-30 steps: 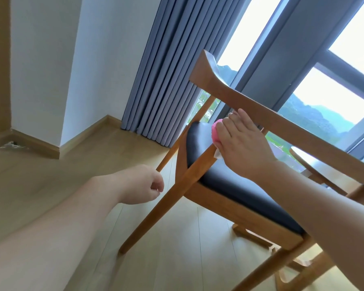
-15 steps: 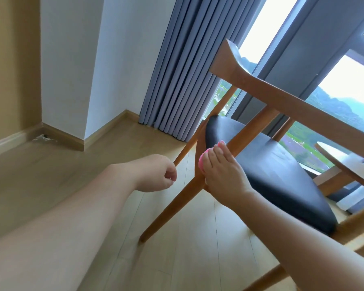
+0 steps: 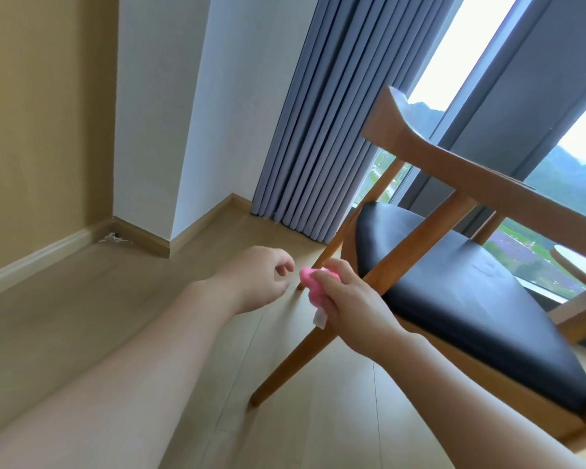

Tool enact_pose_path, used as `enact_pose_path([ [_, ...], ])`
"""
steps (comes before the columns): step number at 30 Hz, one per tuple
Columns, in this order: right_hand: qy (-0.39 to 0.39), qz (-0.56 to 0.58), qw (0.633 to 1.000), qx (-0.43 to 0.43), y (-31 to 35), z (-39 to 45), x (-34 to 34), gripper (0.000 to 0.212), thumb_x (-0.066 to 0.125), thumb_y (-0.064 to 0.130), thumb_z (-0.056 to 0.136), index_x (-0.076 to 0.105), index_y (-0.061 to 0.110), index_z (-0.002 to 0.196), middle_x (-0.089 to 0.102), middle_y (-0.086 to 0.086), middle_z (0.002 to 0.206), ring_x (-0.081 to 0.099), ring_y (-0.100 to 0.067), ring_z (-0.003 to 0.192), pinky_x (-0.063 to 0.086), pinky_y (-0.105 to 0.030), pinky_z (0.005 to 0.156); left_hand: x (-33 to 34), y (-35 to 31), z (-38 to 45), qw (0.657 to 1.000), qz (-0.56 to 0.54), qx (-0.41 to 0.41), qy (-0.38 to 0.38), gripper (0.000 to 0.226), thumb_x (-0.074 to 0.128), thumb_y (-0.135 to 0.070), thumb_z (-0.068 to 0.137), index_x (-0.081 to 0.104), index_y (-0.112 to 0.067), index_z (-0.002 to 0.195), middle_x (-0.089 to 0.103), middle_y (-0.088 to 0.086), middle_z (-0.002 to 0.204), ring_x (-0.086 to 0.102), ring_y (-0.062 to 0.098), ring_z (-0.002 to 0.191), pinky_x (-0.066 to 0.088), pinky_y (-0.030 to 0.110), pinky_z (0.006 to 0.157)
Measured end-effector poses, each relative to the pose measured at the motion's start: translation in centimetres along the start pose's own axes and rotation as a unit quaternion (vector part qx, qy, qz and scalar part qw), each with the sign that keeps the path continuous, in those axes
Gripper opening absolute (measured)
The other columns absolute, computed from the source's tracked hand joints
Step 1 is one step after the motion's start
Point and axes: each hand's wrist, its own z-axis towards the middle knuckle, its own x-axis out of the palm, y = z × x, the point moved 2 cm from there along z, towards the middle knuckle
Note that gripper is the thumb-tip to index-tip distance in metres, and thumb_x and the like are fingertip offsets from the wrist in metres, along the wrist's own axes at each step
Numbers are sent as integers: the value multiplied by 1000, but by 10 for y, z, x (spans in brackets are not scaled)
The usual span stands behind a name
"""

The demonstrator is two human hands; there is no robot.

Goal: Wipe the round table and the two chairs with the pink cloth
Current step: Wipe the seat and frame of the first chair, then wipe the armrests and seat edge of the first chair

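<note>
A wooden chair with a black padded seat stands at the right, seen from behind and to one side. My right hand is closed on the bunched pink cloth and presses it against the chair's slanted rear leg, at about seat height. A white tag hangs from the cloth below my fingers. My left hand hovers just left of the cloth, fingers loosely curled, holding nothing and apart from the chair. A round table's pale edge shows at the far right behind the chair.
Grey curtains hang behind the chair in front of a large window. A white wall corner with a wooden skirting board stands at the left. Light wood flooring spreads left of and below the chair.
My right hand has slid the pink cloth down the chair's rear post, from just under the backrest to the leg beside the seat. The view has swung left and downward.
</note>
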Motion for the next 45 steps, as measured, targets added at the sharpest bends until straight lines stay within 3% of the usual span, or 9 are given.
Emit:
enact_pose_path([
  [3, -16, 155, 987, 41, 6, 5, -14, 31, 40, 55, 92, 48, 41, 118, 45, 20, 111, 54, -6, 96, 53, -21, 78, -6, -9, 3, 997, -56, 27, -33, 35, 62, -30, 90, 53, -31, 125, 55, -17, 114, 58, 5, 86, 46, 17, 70],
  [12, 69, 372, 919, 115, 43, 38, -127, 28, 44, 23, 101, 52, 45, 117, 64, 14, 99, 62, -9, 89, 57, -34, 77, -127, -98, 12, 997, -65, -39, 24, 13, 62, -19, 84, 64, -32, 85, 64, -11, 77, 57, 1, 69, 46, 18, 64],
  [16, 152, 455, 862, 163, 67, 93, -240, 39, 41, 21, 101, 43, 27, 139, 58, 1, 128, 57, -12, 113, 48, -33, 99, -241, -168, 39, 995, -36, -77, 47, 12, 62, -22, 84, 63, -35, 85, 64, -13, 79, 58, 0, 74, 44, 16, 66],
  [23, 69, 307, 937, 152, 119, 199, -453, 19, 53, 13, 91, 62, 30, 94, 63, 8, 83, 60, -9, 75, 54, -24, 64, -453, -289, 87, 995, -40, -83, 44, 18, 53, -21, 90, 58, -38, 93, 62, -17, 84, 56, -3, 67, 40, 14, 61],
  [27, 26, 312, 933, 177, 145, 249, -533, 23, 50, 10, 93, 61, 30, 99, 59, 12, 81, 58, -5, 70, 43, -14, 54, -534, -325, 99, 991, -79, -105, 0, 27, 62, -26, 87, 51, -36, 109, 60, -13, 106, 58, 1, 78, 44, 18, 66],
  [32, 4, 340, 927, 160, 161, 285, -573, 25, 50, 14, 96, 59, 26, 114, 59, 16, 88, 58, -2, 77, 44, -14, 57, -570, -330, 106, 977, -143, -158, -21, 57, 73, -24, 79, 41, -27, 126, 50, -10, 115, 61, 14, 94, 50, 26, 68],
  [37, -12, 342, 925, 165, 146, 296, -574, 27, 48, 15, 97, 59, 25, 119, 59, 15, 97, 56, -1, 88, 41, -15, 64, -571, -320, 122, 970, -159, -184, -7, 41, 78, -36, 74, 51, -21, 101, 60, -2, 99, 61, 14, 89, 53, 29, 71],
  [41, -10, 345, 922, 176, 114, 308, -564, 26, 47, 16, 98, 60, 24, 120, 61, 13, 97, 56, -1, 88, 40, -15, 65, -563, -320, 156, 963, -195, -188, 5, 50, 80, -33, 72, 49, -23, 109, 60, -1, 103, 63, 18, 94, 57, 39, 81],
  [45, -24, 348, 919, 183, 74, 331, -553, 25, 47, 16, 98, 60, 31, 113, 60, 20, 93, 56, 3, 85, 41, -13, 64, -553, -322, 205, 961, -217, -172, 22, 47, 78, -27, 75, 47, -27, 109, 64, 2, 98, 65, 16, 88, 52, 28, 68],
])
